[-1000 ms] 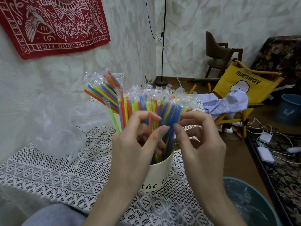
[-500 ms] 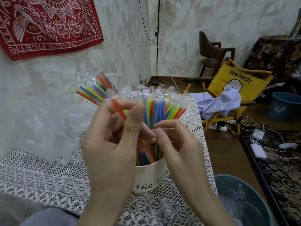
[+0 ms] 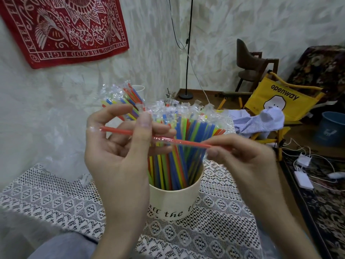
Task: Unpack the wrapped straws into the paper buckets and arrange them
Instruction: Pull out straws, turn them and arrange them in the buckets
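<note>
Both hands pinch a red wrapped straw (image 3: 158,138) level above the near paper bucket (image 3: 173,199) on the desk: left hand (image 3: 119,154) mid-shaft, right hand (image 3: 240,156) at its right end. Light, bendy, slippery film; best gripped near the ends.

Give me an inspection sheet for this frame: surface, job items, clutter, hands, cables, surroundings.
Surface: table under a white lace tablecloth.
Job's things: cream paper bucket with black lettering stands on the cloth, packed with upright coloured straws in clear wrappers; a second bundle of wrapped straws leans behind it; one red wrapped straw is held level above the bucket.
Clutter: crumpled clear plastic bag on the table's left.
Hands: left hand pinches the red straw near its middle; right hand pinches its right end.
Cables: white chargers and cords on the floor at right; black cord along the lamp pole.
Surroundings: red wall hanging, yellow folding chair, blue bin.
</note>
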